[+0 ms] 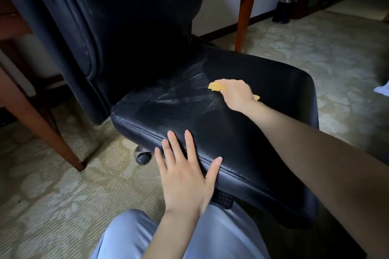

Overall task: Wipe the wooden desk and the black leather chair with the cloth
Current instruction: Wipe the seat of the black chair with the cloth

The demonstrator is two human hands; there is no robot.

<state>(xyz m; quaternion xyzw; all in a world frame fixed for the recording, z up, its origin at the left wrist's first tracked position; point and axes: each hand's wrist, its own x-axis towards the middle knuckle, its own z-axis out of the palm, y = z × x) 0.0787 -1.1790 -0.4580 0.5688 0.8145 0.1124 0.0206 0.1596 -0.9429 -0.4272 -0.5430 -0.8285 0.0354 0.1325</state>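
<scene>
The black leather chair (263,82) fills the middle of the view, its backrest at the upper left. My right hand (235,93) grips a bunched yellow cloth (214,86) and presses it on the middle of the seat. Pale wet streaks fan out on the leather left of the cloth. My left hand (185,172) lies flat with straight fingers on the seat's near edge. The wooden desk (244,12) stands behind the chair; only its legs and a drawer front show.
A dark wooden furniture leg (42,124) slants down at the left. A chair castor (142,154) sits on the patterned carpet under the seat. A black bin (283,9) stands by the far wall. My grey trouser leg (147,235) is at the bottom.
</scene>
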